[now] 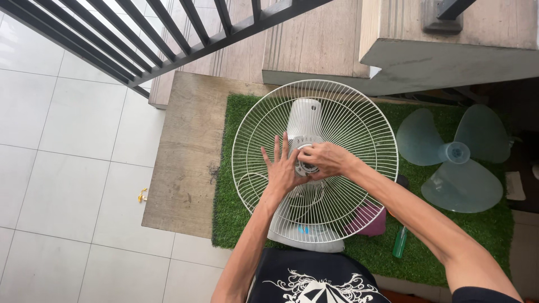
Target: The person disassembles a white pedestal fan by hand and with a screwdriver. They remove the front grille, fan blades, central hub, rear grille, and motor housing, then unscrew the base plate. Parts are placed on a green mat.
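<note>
A white wire fan guard (pixel 342 118) stands on a white fan body (pixel 303 115) over green artificial turf (pixel 241 185). My left hand (pixel 281 168) lies flat with fingers spread against the grille, just left of the centre hub. My right hand (pixel 325 159) curls its fingers around the round white ring at the hub (pixel 306 168). The fan's base (pixel 306 238) shows under the guard, near my dark printed shirt.
A pale translucent three-blade fan propeller (pixel 457 163) lies on the turf at right. A green bottle (pixel 400 242) and a purple object (pixel 368 220) sit near the guard's lower right. Wooden steps (pixel 185 151), a black railing (pixel 168 33) and white tiles (pixel 73 168) lie left and behind.
</note>
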